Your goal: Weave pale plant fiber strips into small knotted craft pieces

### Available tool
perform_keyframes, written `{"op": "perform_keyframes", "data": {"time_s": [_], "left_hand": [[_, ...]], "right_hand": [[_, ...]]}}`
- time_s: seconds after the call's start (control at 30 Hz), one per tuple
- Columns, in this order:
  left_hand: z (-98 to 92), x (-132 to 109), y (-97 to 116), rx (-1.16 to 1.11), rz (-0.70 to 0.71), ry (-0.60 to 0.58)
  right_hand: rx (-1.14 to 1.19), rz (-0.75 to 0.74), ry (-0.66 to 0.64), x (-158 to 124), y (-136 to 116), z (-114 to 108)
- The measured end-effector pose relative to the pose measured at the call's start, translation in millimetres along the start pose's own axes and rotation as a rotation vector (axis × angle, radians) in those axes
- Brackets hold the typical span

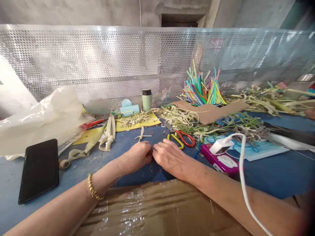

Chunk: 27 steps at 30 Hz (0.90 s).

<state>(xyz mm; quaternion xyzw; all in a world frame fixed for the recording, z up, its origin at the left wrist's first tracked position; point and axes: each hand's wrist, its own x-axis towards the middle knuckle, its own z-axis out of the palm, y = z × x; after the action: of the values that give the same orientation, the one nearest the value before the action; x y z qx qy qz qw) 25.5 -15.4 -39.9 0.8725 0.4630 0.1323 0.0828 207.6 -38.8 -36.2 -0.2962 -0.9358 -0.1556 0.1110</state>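
Blue, perhaps dusty table (273, 177) beneath hands (139, 156) (169, 157)

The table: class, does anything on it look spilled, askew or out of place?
Yes. Pale scraps lie strewn over the yellow sheet, like a spill. A blue mask lies beside tangled strands, an odd spot for something worn on the face.

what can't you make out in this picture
Head view, all of it:
Anything pinched by the left hand or right hand: hidden by the curled fingers and knuckles.
Where the white cable ends: cut off by the bottom edge.
The near side of the cardboard: also cut off by the bottom edge.
Wording on the reddish sign: too small and blurred to read.
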Motion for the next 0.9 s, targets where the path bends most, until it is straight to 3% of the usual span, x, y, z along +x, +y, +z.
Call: {"op": "perform_keyframes", "data": {"time_s": [0.13, 0.3, 0.57, 0.9], "left_hand": [[-2.2, -0.6, 0.3, -0.043, -0.038, -0.027], [6.6, -2.6, -3.1, -0.026, -0.019, 0.061], [7.7, 0.9, -4.2, -0.100, 0.003, 0.075], [8.5, 2.8, -2.5, -0.140, -0.155, 0.074]], "right_hand": [[-0.030, -0.010, -0.049, 7.2, 0.9, 1.4], [0.095, 0.037, -0.131, 17.9, 12.2, 9.1], [0.172, 0.246, -0.085, 14.6, 16.2, 19.8], [0.146, 0.162, -0.134, 17.0, 17.1, 17.0]]}}
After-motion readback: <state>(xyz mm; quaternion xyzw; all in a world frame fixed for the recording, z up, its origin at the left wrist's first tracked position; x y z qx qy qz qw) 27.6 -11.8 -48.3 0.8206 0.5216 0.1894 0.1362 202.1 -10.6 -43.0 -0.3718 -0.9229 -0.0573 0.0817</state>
